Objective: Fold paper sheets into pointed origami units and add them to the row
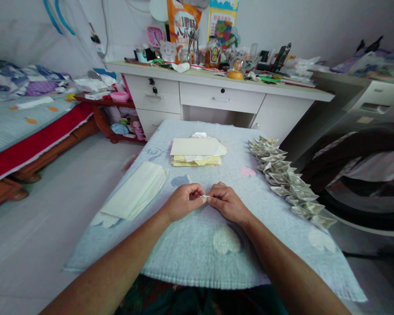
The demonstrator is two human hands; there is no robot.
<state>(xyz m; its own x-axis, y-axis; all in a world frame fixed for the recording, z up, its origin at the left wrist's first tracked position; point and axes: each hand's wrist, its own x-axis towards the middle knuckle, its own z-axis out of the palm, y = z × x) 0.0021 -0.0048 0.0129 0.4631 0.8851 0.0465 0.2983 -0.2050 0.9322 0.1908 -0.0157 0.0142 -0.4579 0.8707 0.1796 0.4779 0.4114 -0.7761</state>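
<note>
My left hand [185, 202] and my right hand [229, 203] meet over the middle of the cloth-covered table [184, 249]. Both pinch a small folded piece of paper [205, 196] between thumbs and fingertips; most of it is hidden by the fingers. To the left lies a stack of pale paper sheets [134, 188], slightly fanned. Beyond my hands sits a pile of cream and yellow paper [197, 151]. Along the right side run rows of folded paper pieces with pointed ends [285, 179], nested against each other.
A white desk [157, 94] crowded with jars, bags and small items stands behind the table. At the right is a washing machine [357, 131]. A bed [29, 118] and a low wooden stand [108, 116] are at the left.
</note>
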